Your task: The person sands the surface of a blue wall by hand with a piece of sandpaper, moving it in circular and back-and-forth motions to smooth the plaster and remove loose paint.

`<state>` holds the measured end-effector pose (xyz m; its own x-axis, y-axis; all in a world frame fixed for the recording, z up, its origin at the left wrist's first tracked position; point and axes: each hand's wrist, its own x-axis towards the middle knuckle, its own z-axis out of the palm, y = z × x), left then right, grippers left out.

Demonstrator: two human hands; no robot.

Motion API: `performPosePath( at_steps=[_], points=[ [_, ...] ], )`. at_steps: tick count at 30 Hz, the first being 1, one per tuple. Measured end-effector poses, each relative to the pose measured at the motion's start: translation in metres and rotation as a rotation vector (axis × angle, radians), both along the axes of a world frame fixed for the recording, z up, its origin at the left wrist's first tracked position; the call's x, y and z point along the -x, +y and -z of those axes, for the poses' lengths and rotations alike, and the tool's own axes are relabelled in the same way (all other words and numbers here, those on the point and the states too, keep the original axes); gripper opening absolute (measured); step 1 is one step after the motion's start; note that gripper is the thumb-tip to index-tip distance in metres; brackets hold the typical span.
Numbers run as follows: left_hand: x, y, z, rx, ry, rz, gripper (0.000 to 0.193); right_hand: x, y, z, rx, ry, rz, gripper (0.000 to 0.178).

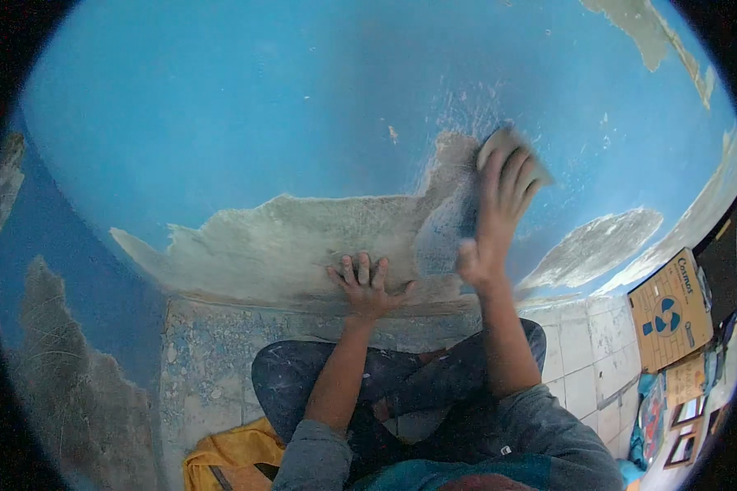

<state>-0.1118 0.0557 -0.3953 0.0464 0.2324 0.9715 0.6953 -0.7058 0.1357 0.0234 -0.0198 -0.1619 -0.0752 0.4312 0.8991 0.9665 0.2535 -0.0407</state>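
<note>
My right hand [499, 217] presses a pale beige sheet of sandpaper [504, 141] against the blue painted wall [221, 106]. Its fingers lie stretched over the sheet, which looks slightly blurred, while the thumb points aside. Just left of that hand, scuffed paint meets a bare grey patch [295, 237] running along the wall's lower part. My left hand [365, 288] rests on this patch near the floor, fingers spread, holding nothing. White scratch marks show in the paint above the sandpaper.
My crossed legs are close to the wall. Paint flakes [205, 352] litter the tiled floor [581, 352] at left. A yellow cloth [233, 454] lies by my left knee. At right stands a cardboard box [671, 315] beside other belongings. Another wall [98, 286] meets this one at left.
</note>
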Motion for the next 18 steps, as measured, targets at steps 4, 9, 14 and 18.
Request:
performPosePath(
  at_steps=[4, 9, 14, 18],
  points=[
    [-0.004, -0.002, -0.002, 0.044, -0.024, 0.056, 0.079, 0.016, -0.025, 0.131, 0.998, -0.083, 0.217, 0.086],
    [-0.006, -0.003, 0.001, 0.041, -0.017, 0.051, 0.08, -0.018, -0.036, 0.176, 0.904, -0.035, 0.118, 0.07],
    [0.002, 0.0, 0.009, 0.044, 0.033, -0.013, 0.091, -0.053, -0.001, 0.016, -0.054, 0.09, 0.183, 0.078],
    [-0.001, -0.005, 0.005, 0.012, 0.06, -0.01, 0.095, -0.038, 0.003, 0.039, -0.135, -0.014, 0.197, 0.081]
  ],
)
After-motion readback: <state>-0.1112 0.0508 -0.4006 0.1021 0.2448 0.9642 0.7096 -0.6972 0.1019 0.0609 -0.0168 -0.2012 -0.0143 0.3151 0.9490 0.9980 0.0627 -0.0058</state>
